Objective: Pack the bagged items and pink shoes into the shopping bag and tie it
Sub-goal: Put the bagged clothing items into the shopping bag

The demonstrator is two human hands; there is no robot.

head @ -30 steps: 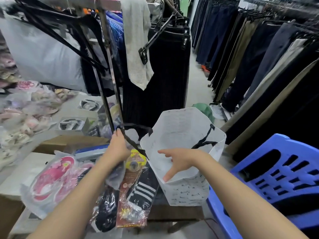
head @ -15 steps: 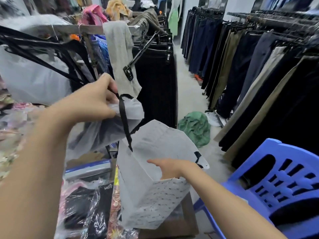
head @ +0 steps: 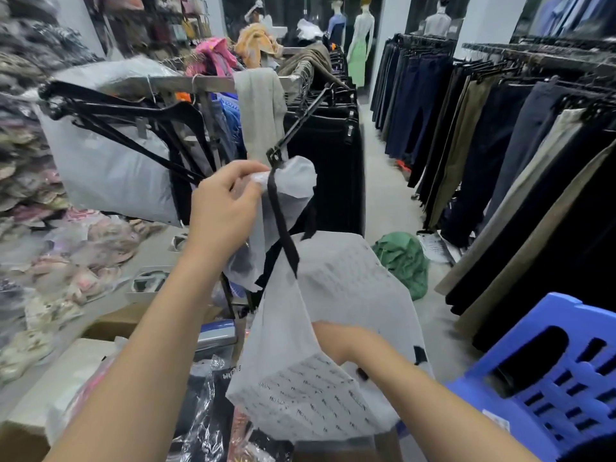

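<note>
Nearest the camera, bagged items (head: 213,405) wrapped in crinkled clear plastic are seen lying on the table (head: 56,391), still outside the shopping bag. A pink shape (head: 95,383) shows just left of the forearm at the table's near edge; it may be the pink shoes, but too little is visible for that to be told.

Just beyond, the right hand (head: 336,340) is pushed into the mouth of the white shopping bag (head: 316,395). Its fingers are hidden behind the bag wall, so whether they are spread or curled cannot be told. The bag hangs tilted, its printed lower corner over the bagged items.

Higher and farther out, the left hand (head: 226,211) is raised, with its fingers pinched together on the bag's upper edge and the black handle strap (head: 283,228), which loops down from the grip.

The step in hand is judged to be the opening of the bag; packing is not yet begun. For the next move, the mouth needs to be spread wide and kept steady, and one hand freed so that a bagged item can be lifted in. A blue plastic chair (head: 546,378) stands at the right, and racks of trousers (head: 483,155) line the aisle beyond.
</note>
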